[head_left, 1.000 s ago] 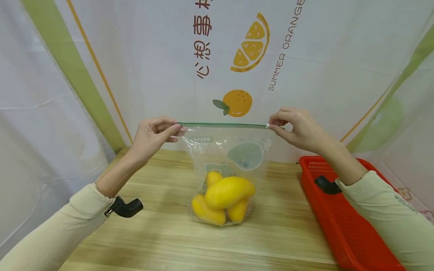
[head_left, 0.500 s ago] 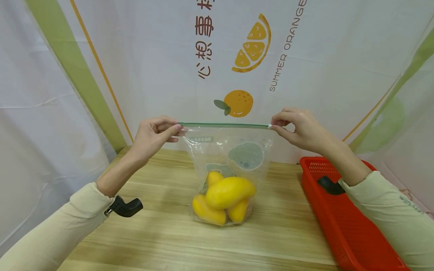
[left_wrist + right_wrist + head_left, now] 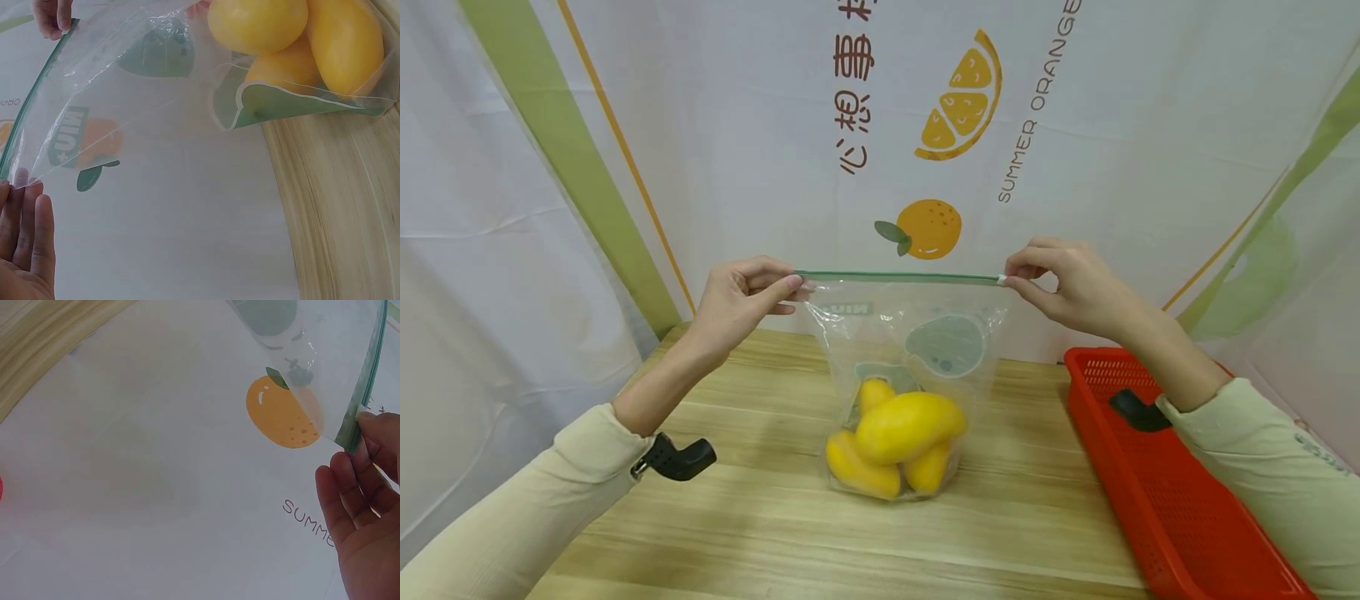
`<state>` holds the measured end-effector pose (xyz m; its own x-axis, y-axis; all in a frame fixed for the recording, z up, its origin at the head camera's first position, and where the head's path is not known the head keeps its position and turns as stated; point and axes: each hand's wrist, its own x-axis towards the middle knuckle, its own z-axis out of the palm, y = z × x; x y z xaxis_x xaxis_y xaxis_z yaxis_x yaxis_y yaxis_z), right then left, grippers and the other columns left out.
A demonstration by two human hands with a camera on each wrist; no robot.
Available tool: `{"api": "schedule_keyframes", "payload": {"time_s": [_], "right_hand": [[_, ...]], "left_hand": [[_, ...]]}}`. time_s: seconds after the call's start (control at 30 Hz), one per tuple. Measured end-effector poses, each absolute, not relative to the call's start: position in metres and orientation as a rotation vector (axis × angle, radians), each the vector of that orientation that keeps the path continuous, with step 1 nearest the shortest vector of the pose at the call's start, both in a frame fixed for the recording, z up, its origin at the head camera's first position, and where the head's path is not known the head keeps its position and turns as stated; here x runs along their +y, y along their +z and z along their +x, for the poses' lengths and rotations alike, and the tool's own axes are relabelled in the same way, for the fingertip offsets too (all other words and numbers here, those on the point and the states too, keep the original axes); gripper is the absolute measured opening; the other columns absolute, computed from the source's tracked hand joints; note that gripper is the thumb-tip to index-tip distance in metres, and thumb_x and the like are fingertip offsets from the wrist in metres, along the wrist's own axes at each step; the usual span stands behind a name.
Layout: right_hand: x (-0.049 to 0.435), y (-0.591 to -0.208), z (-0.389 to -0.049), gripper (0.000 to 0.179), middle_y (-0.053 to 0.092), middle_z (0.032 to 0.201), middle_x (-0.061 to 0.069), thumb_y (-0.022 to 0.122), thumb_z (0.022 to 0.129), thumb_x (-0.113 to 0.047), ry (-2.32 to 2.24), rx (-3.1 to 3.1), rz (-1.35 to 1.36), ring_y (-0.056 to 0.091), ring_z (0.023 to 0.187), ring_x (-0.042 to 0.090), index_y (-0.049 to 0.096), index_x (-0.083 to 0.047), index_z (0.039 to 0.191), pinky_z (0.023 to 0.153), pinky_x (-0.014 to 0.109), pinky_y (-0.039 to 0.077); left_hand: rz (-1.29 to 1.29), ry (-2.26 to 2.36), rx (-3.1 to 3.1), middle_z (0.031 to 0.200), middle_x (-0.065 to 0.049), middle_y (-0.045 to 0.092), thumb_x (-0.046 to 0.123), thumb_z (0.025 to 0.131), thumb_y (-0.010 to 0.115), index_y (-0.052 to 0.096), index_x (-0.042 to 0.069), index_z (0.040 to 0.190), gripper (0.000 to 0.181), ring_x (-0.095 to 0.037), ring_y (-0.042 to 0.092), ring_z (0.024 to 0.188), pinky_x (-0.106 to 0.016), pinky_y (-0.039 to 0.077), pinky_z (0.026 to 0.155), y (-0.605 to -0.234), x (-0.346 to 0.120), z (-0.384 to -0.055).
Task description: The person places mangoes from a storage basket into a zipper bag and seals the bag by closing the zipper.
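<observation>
A clear zip bag point(image 3: 880, 333) with a green top strip stands upright on the table, its mouth stretched level between both hands. Several yellow mangoes point(image 3: 910, 427) lie in its bottom; the left wrist view also shows mangoes point(image 3: 347, 47) through the plastic. My left hand point(image 3: 736, 304) pinches the strip's left end between thumb and fingers. At the right end, my right hand point(image 3: 1067, 283) pinches the small white slider point(image 3: 1002, 280). In the right wrist view, the thumb of the right hand point(image 3: 369, 500) presses on the corner of the green strip point(image 3: 369, 381).
A red plastic basket point(image 3: 1180, 492) stands on the right of the wooden table point(image 3: 760, 517), partly under the right forearm. Behind the bag hangs a white cloth point(image 3: 760, 125) printed with oranges and lettering. Black camera mounts point(image 3: 681, 458) sit at the wrists.
The right hand has shifted slightly to the right with the white slider, toward the bag's right corner. The left hand and the mangoes have hardly moved; the head view has drifted a little.
</observation>
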<state>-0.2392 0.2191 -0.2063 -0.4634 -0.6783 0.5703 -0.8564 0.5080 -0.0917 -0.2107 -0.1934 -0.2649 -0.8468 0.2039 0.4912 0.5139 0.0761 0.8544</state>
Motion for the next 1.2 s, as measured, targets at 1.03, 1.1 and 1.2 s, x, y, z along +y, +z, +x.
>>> {"api": "schedule_keyframes", "payload": {"time_s": [1.03, 1.1, 1.2], "right_hand": [[0.232, -0.21, -0.242, 0.016, 0.064, 0.084, -0.003, 0.077, 0.084, 0.008, 0.492, -2.283, 1.202, 0.058, 0.079, 0.012, 0.072, -0.004, 0.093, 0.073, 0.018, 0.05], [0.234, -0.211, -0.242, 0.015, 0.065, 0.085, -0.004, 0.075, 0.085, 0.008, 0.514, -2.294, 1.203, 0.058, 0.079, 0.012, 0.072, -0.004, 0.094, 0.075, 0.016, 0.051], [0.241, -0.216, -0.24, 0.013, 0.066, 0.088, -0.002, 0.074, 0.087, 0.006, 0.549, -2.33, 1.183, 0.059, 0.08, 0.013, 0.072, -0.001, 0.098, 0.077, 0.02, 0.054]], "left_hand": [[-0.666, -1.752, -2.207, 0.106, -0.015, 0.074, 0.009, 0.102, 0.064, 0.067, -0.008, 0.119, 0.024, -0.023, 0.072, 0.095, -0.035, 0.062, 0.08, -0.263, -0.197, -0.208], [-0.655, -1.722, -2.278, 0.113, -0.018, 0.072, 0.013, 0.104, 0.061, 0.063, -0.005, 0.129, 0.031, -0.024, 0.071, 0.1, -0.034, 0.061, 0.082, -0.262, -0.199, -0.206], [-0.646, -1.62, -2.421, 0.128, -0.02, 0.066, 0.021, 0.107, 0.056, 0.048, 0.001, 0.148, 0.046, -0.031, 0.065, 0.113, -0.039, 0.059, 0.09, -0.262, -0.205, -0.203]]}}
